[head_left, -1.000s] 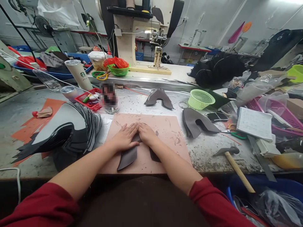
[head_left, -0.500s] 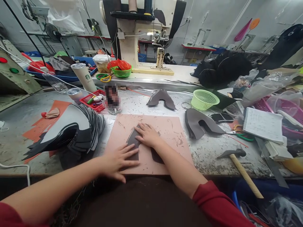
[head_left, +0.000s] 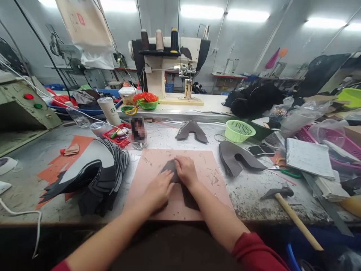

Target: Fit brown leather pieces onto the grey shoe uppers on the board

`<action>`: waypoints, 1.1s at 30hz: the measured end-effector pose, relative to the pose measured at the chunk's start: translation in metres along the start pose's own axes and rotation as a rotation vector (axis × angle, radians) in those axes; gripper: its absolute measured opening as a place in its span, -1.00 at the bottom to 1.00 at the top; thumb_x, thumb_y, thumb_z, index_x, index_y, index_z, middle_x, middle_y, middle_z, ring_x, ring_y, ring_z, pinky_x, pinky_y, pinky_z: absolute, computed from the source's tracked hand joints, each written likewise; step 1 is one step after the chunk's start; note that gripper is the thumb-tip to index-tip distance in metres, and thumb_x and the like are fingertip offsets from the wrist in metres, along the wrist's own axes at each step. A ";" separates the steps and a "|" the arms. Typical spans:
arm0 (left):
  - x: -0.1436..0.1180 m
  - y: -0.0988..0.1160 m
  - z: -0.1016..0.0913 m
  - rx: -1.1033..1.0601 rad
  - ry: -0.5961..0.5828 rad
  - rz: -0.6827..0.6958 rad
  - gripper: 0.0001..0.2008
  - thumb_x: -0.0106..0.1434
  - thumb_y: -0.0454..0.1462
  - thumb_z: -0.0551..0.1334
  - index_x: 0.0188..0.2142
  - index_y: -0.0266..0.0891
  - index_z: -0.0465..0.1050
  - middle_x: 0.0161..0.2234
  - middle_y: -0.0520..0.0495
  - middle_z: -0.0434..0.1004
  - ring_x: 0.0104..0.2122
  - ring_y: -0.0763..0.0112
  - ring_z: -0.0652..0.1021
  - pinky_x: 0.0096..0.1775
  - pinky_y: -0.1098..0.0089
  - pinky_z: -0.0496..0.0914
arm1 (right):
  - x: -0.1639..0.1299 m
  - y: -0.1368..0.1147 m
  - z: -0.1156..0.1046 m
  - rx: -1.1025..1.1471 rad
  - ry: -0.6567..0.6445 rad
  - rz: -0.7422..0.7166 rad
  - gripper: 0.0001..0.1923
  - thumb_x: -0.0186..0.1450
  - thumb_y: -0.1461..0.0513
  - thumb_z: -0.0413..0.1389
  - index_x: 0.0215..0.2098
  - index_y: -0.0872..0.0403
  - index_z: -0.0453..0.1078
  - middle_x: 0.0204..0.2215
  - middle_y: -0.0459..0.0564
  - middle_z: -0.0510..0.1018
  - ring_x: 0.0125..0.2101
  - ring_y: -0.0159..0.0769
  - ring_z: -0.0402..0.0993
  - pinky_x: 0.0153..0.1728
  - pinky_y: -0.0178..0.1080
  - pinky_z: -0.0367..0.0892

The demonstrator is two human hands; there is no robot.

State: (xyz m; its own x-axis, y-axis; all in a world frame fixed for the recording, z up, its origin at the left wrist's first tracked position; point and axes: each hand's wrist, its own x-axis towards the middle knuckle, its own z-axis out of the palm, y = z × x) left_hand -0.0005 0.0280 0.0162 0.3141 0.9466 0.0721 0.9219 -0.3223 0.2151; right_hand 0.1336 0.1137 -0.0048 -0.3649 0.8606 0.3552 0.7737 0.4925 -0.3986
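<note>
A dark grey arch-shaped piece of shoe-upper material point(head_left: 188, 199) lies on a pink board point(head_left: 211, 188) in front of me. My left hand point(head_left: 159, 186) rests on the piece's left leg and upper part, fingers bent and close together. At the arch's top, my right hand point(head_left: 186, 171) has its curled fingers closed at the edge; its forearm crosses the right leg. The hands partly hide the piece. Right of the board lie similar grey pieces point(head_left: 229, 160), and another arch-shaped piece point(head_left: 191, 131) lies behind it.
A stack of grey and black pieces point(head_left: 113, 162) stands left of the board. On the right lie a hammer point(head_left: 299, 222), an open notebook point(head_left: 308, 158) and a green basket point(head_left: 239, 131). A sewing machine point(head_left: 155, 81) stands at the back.
The view has tilted up. My spread fingers have drawn in and curled on the piece; my left hand has moved up and right, nearer my right hand.
</note>
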 end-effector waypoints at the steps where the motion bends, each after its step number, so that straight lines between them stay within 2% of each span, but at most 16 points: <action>1: 0.008 0.005 0.009 0.043 -0.034 -0.044 -0.57 0.23 -0.21 -0.05 0.05 -0.40 0.19 0.06 -0.25 0.24 0.08 0.20 0.24 0.04 0.20 0.20 | -0.006 0.001 -0.002 -0.007 0.002 0.002 -0.64 0.28 0.28 -0.20 -0.09 0.09 0.34 -0.14 0.04 0.47 -0.14 -0.26 0.32 -0.11 -0.19 0.18; 3: 0.016 0.009 0.025 0.078 -0.061 -0.055 -0.47 0.21 -0.14 -0.03 0.09 -0.46 0.11 0.13 -0.30 0.09 0.13 0.12 0.13 0.08 0.15 0.12 | -0.022 0.004 -0.002 -0.045 -0.050 -0.078 -0.61 0.23 0.36 -0.19 -0.07 0.11 0.34 -0.12 0.06 0.46 -0.13 -0.26 0.33 -0.10 -0.19 0.20; 5: 0.015 0.010 0.037 0.093 -0.082 -0.054 -0.42 0.21 -0.11 -0.05 0.12 -0.47 0.05 0.16 -0.31 -0.01 0.15 0.11 0.05 0.11 0.11 0.06 | -0.044 0.008 0.004 -0.105 -0.111 -0.169 -0.55 0.18 0.40 -0.17 0.00 0.16 0.28 -0.01 0.10 0.37 -0.01 -0.23 0.25 -0.02 -0.16 0.16; 8: 0.008 0.009 0.041 0.106 -0.110 -0.068 -0.45 0.21 -0.15 -0.05 0.15 -0.37 0.00 0.18 -0.29 -0.07 0.17 0.12 -0.01 0.12 0.09 0.00 | -0.076 0.012 0.012 -0.164 -0.174 -0.215 -0.50 0.19 0.39 -0.18 0.10 0.22 0.14 0.08 0.13 0.24 0.09 -0.21 0.11 0.04 -0.12 0.12; 12: 0.008 0.008 0.036 0.075 -0.104 -0.047 -0.50 0.21 -0.12 -0.02 0.14 -0.08 0.02 0.19 -0.24 -0.09 0.16 0.07 -0.01 0.09 0.02 0.01 | -0.112 0.014 0.007 -0.160 -0.227 -0.264 -0.46 0.25 0.21 -0.14 0.18 0.21 -0.03 0.16 0.14 0.09 0.15 -0.16 -0.03 0.07 -0.06 0.07; 16: 0.008 0.005 0.034 0.040 -0.094 -0.025 -0.44 0.18 0.03 -0.03 0.14 -0.07 0.04 0.19 -0.27 -0.06 0.15 0.00 0.01 0.07 -0.03 0.02 | -0.127 0.017 -0.019 -0.010 -0.404 -0.263 -0.25 0.15 0.01 0.00 0.20 0.17 -0.06 0.18 0.17 -0.01 0.16 -0.06 -0.10 0.08 0.00 0.01; 18: 0.007 0.002 0.034 0.026 -0.071 -0.012 -0.42 0.18 0.06 -0.05 0.14 -0.10 0.04 0.18 -0.26 -0.02 0.15 0.01 0.04 0.07 -0.01 0.04 | -0.118 0.020 -0.034 0.164 -0.503 -0.169 -0.31 0.15 -0.02 -0.01 0.17 0.09 0.02 0.16 0.12 0.09 0.13 -0.10 0.01 0.07 -0.04 0.06; 19: 0.006 0.001 0.035 0.021 -0.049 -0.007 -0.43 0.19 0.05 -0.07 0.14 -0.11 0.04 0.17 -0.24 0.00 0.15 0.04 0.06 0.07 0.01 0.05 | -0.109 0.021 -0.040 0.254 -0.503 -0.079 -0.38 0.18 0.00 -0.05 0.15 0.06 0.07 0.13 0.09 0.16 0.11 -0.13 0.08 0.05 -0.07 0.09; 21: 0.004 -0.001 0.036 0.021 -0.005 0.011 -0.44 0.20 0.04 -0.08 0.14 -0.10 0.03 0.17 -0.20 0.02 0.14 0.08 0.08 0.07 0.04 0.08 | -0.086 0.025 -0.048 0.399 -0.398 0.176 -0.48 0.21 0.07 -0.08 0.10 0.05 0.14 0.07 0.08 0.27 0.03 -0.19 0.21 0.01 -0.12 0.14; 23: 0.002 -0.002 0.039 0.028 0.020 0.039 -0.41 0.18 0.07 -0.06 0.14 -0.10 0.02 0.17 -0.19 0.03 0.14 0.07 0.09 0.06 0.03 0.09 | -0.062 0.029 -0.049 0.517 -0.284 0.433 -0.49 0.18 0.11 -0.05 0.08 0.09 0.16 -0.03 0.09 0.37 -0.08 -0.21 0.32 -0.07 -0.15 0.21; 25: 0.001 -0.004 0.039 0.025 0.037 0.065 -0.36 0.15 0.10 -0.04 0.15 -0.12 0.00 0.16 -0.21 0.04 0.13 0.05 0.10 0.05 0.00 0.10 | -0.045 0.031 -0.045 0.645 -0.319 0.566 -0.52 0.15 0.13 -0.02 0.02 0.10 0.22 -0.18 0.04 0.46 -0.22 -0.25 0.41 -0.20 -0.20 0.29; 27: -0.002 -0.007 0.036 0.003 0.091 0.082 -0.37 0.18 0.07 -0.08 0.16 -0.17 -0.02 0.16 -0.22 0.04 0.14 0.06 0.09 0.05 -0.01 0.10 | -0.036 0.032 -0.039 0.693 -0.446 0.570 -0.66 0.13 0.17 -0.01 -0.16 0.12 0.35 -0.37 -0.02 0.51 -0.37 -0.28 0.43 -0.34 -0.25 0.30; 29: -0.006 -0.012 0.025 -0.036 0.196 0.096 -0.45 0.24 -0.02 -0.13 0.16 -0.19 -0.04 0.17 -0.21 0.02 0.15 0.12 0.07 0.07 0.01 0.08 | -0.030 0.032 -0.035 0.650 -0.510 0.497 -0.82 0.09 0.23 0.01 -0.39 0.13 0.40 -0.51 -0.06 0.49 -0.46 -0.31 0.40 -0.43 -0.28 0.27; 31: -0.014 -0.018 0.008 -0.086 0.313 0.104 -0.52 0.27 -0.10 -0.17 0.15 -0.17 -0.04 0.17 -0.17 0.01 0.15 0.19 0.06 0.08 0.07 0.09 | -0.018 0.034 -0.034 0.658 -0.433 0.426 -0.86 0.08 0.25 0.00 -0.46 0.12 0.38 -0.53 -0.08 0.48 -0.47 -0.32 0.39 -0.44 -0.30 0.26; 33: -0.027 -0.027 -0.012 -0.132 0.415 0.094 -0.55 0.28 -0.14 -0.16 0.14 -0.13 -0.03 0.18 -0.12 0.01 0.15 0.22 0.09 0.07 0.15 0.13 | 0.005 0.043 -0.035 0.734 -0.252 0.379 -0.81 0.11 0.24 -0.04 -0.38 0.11 0.38 -0.46 -0.08 0.51 -0.42 -0.33 0.40 -0.40 -0.30 0.27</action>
State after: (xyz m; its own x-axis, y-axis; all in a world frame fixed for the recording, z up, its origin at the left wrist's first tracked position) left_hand -0.0362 0.0109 0.0200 0.2528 0.8420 0.4765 0.8485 -0.4296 0.3090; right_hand 0.1831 0.1344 0.0089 -0.3212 0.9440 -0.0762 0.3680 0.0503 -0.9285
